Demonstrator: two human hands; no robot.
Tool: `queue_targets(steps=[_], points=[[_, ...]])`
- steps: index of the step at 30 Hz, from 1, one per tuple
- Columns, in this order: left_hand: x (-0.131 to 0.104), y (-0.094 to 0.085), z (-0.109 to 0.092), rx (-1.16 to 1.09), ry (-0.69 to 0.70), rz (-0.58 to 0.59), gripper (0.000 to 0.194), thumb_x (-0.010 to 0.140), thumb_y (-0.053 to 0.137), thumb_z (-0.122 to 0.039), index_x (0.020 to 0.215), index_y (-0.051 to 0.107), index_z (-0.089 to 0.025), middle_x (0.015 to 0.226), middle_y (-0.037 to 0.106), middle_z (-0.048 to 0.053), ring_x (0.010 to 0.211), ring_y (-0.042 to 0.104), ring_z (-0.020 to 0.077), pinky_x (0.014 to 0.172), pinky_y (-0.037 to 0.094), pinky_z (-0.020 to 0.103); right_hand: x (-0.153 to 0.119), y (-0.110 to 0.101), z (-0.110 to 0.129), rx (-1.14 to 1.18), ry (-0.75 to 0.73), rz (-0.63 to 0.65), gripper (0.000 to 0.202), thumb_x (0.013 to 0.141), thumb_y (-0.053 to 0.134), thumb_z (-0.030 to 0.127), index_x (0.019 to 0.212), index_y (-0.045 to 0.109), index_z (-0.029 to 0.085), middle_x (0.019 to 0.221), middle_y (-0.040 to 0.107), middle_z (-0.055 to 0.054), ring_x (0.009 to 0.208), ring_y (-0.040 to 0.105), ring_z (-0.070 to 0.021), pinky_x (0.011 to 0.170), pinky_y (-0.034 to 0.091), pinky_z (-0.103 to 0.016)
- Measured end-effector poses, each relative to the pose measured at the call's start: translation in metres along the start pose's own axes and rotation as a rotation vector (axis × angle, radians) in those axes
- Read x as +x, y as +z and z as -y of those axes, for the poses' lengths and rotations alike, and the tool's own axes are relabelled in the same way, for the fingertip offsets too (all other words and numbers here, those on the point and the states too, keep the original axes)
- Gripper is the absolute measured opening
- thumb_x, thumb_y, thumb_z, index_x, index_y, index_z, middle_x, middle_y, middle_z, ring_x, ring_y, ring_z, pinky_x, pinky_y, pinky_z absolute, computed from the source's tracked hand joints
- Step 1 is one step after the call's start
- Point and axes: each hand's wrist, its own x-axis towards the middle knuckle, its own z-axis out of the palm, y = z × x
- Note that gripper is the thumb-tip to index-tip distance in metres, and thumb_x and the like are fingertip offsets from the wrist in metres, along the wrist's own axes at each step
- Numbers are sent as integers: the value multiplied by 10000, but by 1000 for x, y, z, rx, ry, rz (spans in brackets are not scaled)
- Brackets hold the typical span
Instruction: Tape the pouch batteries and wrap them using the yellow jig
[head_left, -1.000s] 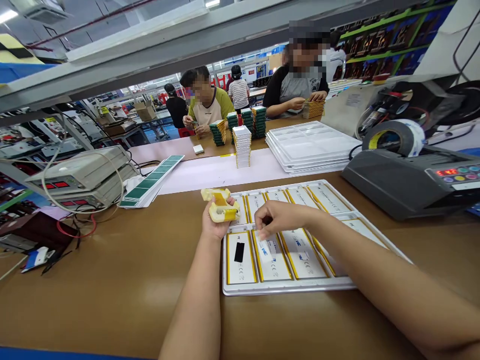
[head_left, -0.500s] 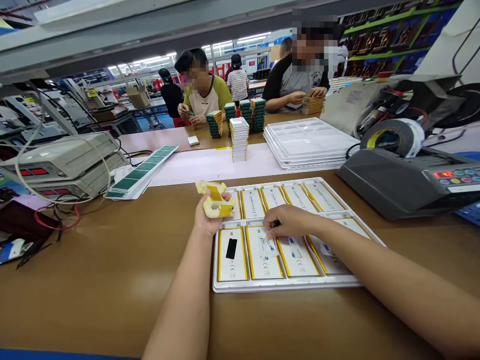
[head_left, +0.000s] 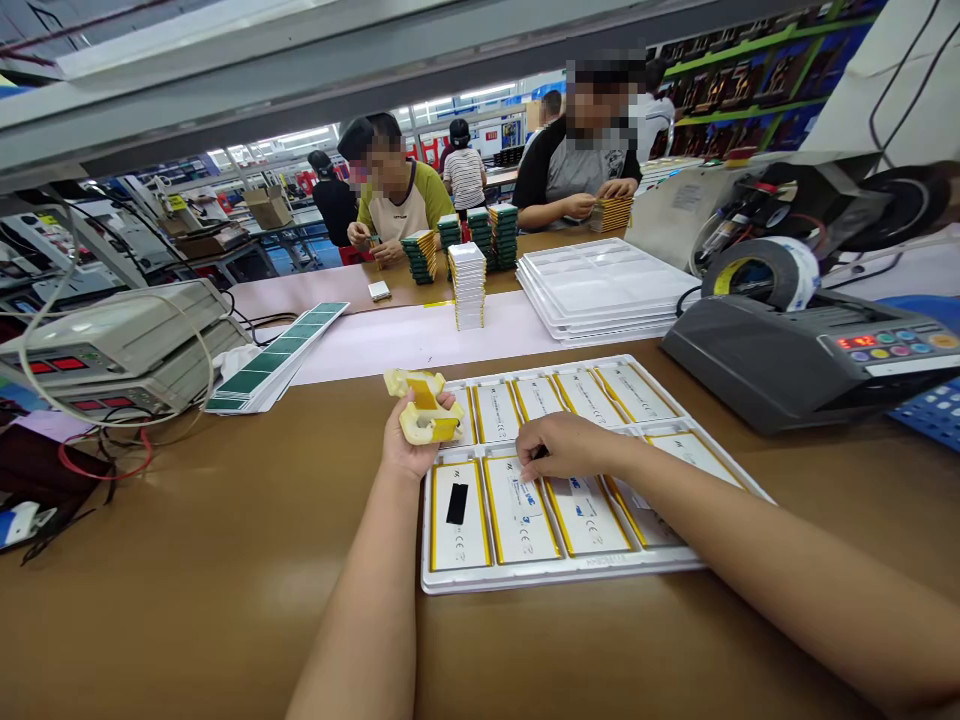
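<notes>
My left hand (head_left: 407, 440) is closed around a cream plastic block (head_left: 429, 428) with cut-outs and yellow tape on it, held above the tray's left side. Below my right hand (head_left: 559, 446) lies a flat white battery pack (head_left: 517, 535) with yellow edges. The thumb and finger of this hand pinch the upper end of a translucent adhesive strip (head_left: 528, 497) with blue print, on that pack. A black patch (head_left: 457, 503) sits on the front-left battery pack (head_left: 461, 548). Two rows of such packs fill a white tray (head_left: 525, 578); my right forearm hides part of it.
A tape dispenser (head_left: 795, 370) with a lit display stands to the right. Behind the tray are stacked white trays (head_left: 600, 280) and a tall pile of packs (head_left: 469, 288). Green-and-white sheets (head_left: 277, 355) and bench instruments (head_left: 120, 340) lie left. Two co-workers sit opposite.
The camera view has shifted slightly. My left hand keeps hold of the cream block, and my right hand stays pinched at the strip on the same pack.
</notes>
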Motion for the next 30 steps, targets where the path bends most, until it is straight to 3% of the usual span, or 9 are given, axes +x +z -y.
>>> queue_targets(steps=[7, 12, 15, 19, 22, 27, 30], points=[[0, 0, -1, 16, -12, 12, 304, 727, 508, -299, 977, 533, -128, 836, 601, 98, 817, 584, 209, 703, 483, 363, 1, 3, 10, 94, -16, 24, 209, 638, 619, 394, 607, 581, 191, 646, 593, 22, 613, 497, -110, 554, 321, -221], [-1, 1, -2, 33, -19, 8, 308, 734, 496, -297, 984, 524, -119, 821, 605, 97, 806, 587, 212, 714, 479, 386, -18, -20, -5, 526, -163, 216, 310, 596, 641, 443, 634, 565, 145, 611, 553, 15, 582, 483, -95, 561, 362, -219], [-1, 2, -2, 49, -17, 5, 310, 734, 500, -296, 985, 522, -117, 819, 608, 96, 799, 590, 213, 711, 480, 393, -33, -33, -26, 405, -15, 149, 304, 597, 638, 441, 624, 573, 145, 597, 547, 19, 566, 469, -95, 541, 342, -219], [-1, 4, -3, 57, -24, 9, 282, 728, 513, -272, 959, 535, -113, 832, 605, 103, 796, 593, 201, 707, 485, 365, -41, -29, -44, 118, 140, 24, 248, 631, 607, 432, 652, 603, 185, 632, 579, 28, 582, 467, -101, 530, 308, -217], [0, 3, -3, 50, -20, 4, 276, 724, 518, -260, 955, 537, -111, 871, 600, 113, 809, 592, 199, 704, 489, 351, -39, -22, -46, 70, 125, 21, 225, 653, 587, 427, 664, 610, 203, 667, 601, 32, 596, 480, -101, 537, 306, -214], [1, 2, -3, 33, -30, 9, 307, 732, 505, -267, 983, 526, -92, 901, 590, 124, 837, 588, 207, 718, 490, 356, -38, -20, -47, 130, 80, 136, 252, 633, 604, 447, 683, 624, 201, 667, 608, 27, 592, 494, -106, 536, 315, -214], [0, 3, -3, 34, -44, -4, 315, 740, 496, -269, 998, 517, -90, 905, 593, 128, 834, 591, 210, 717, 491, 361, -38, -20, -47, 114, 116, 52, 240, 653, 589, 441, 689, 623, 207, 703, 618, 22, 620, 504, -112, 548, 315, -217]])
